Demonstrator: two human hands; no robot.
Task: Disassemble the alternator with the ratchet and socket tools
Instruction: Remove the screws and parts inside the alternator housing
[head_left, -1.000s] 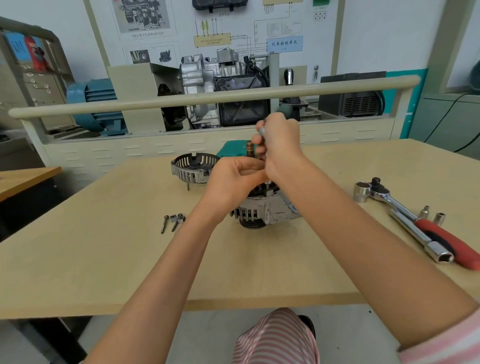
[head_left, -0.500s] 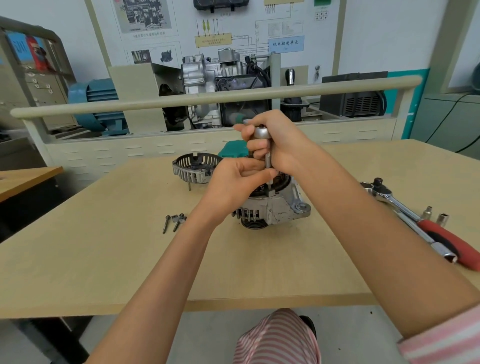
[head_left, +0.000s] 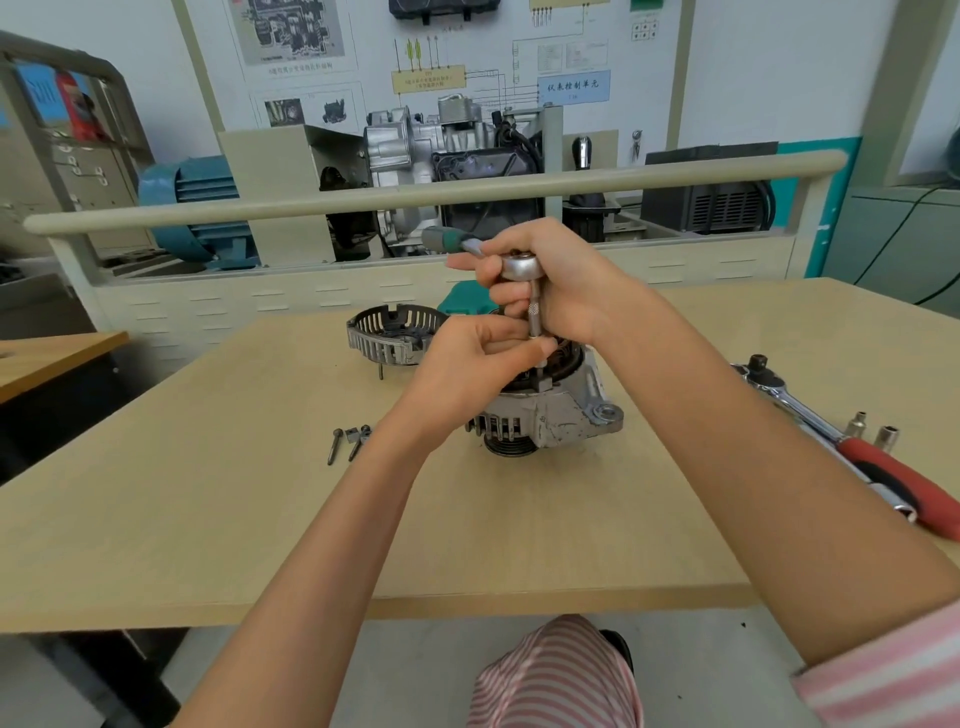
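Fingers of my right hand (head_left: 561, 280) were curled around the head of the small ratchet (head_left: 519, 266), whose green handle stuck out toward the upper left of the frame, so that I could press down and keep the drive square. Below it, the thumb and fingertips of my left hand (head_left: 467, 364) pinched the thin extension bar (head_left: 535, 322), steadying it so the socket end would stay seated on a fastener deep in the housing; the fastener itself was hidden.

I had the alternator (head_left: 550, 410) standing pulley-down at the centre of the table (head_left: 208, 493), directly under both hands, because that put the rear face upward for the tool. Its removed slotted cover (head_left: 389, 335) lay just behind and to the left, out of the way. 2 loose bolts (head_left: 345, 441) lay left of centre, well apart from the work so they would not roll under it.

At the right edge, the larger red-handled ratchet (head_left: 857, 447) and 2 spare sockets (head_left: 872, 428) waited within reach. I judged this fastener only partly dealt with.
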